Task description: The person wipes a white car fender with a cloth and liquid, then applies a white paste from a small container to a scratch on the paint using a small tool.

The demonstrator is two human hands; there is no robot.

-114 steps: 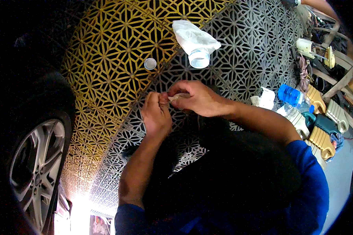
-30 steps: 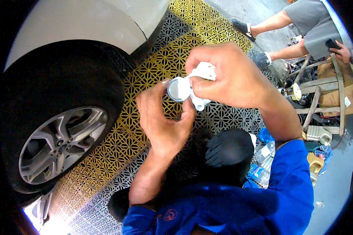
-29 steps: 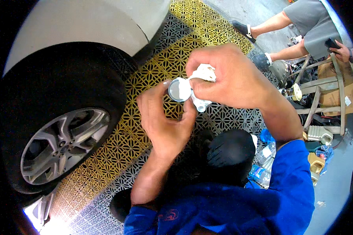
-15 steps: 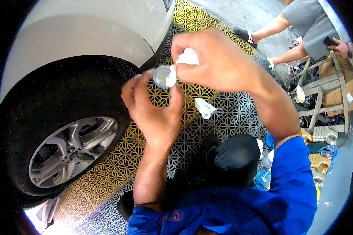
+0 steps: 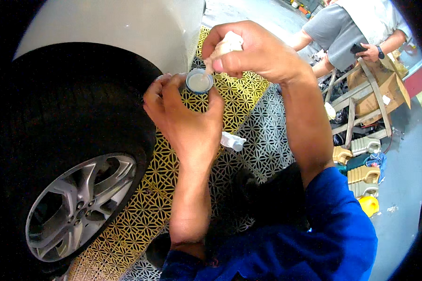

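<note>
Between the thumb and fingers of my left hand (image 5: 185, 122) is a small round cup (image 5: 199, 82) with a bluish rim and whitish stuff inside. My right hand (image 5: 262, 54), just above it to the right, pinches a crumpled off-white cloth or tissue (image 5: 230, 43). Its lower tip hangs at the cup's upper right rim; whether it touches the contents I cannot tell. Below the cup, a small white tube or bottle (image 5: 233, 141) lies on the floor grating, partly hidden by my left hand. A car wheel (image 5: 82, 208) stands close to my left forearm.
The pale car body (image 5: 108, 28) rises above the tyre. Yellow and grey floor grating (image 5: 140, 210) lies beneath my arms. At right, a person in grey shorts (image 5: 335, 35) holds a phone (image 5: 358, 48) beside a wooden frame (image 5: 373, 91), a cardboard box (image 5: 384, 96) and several plastic jugs (image 5: 363, 175).
The whole view has shifted. The cloth, which overlapped the cup's right side, now stands higher with only its tip near the rim. The cup's whitish contents show more fully.
</note>
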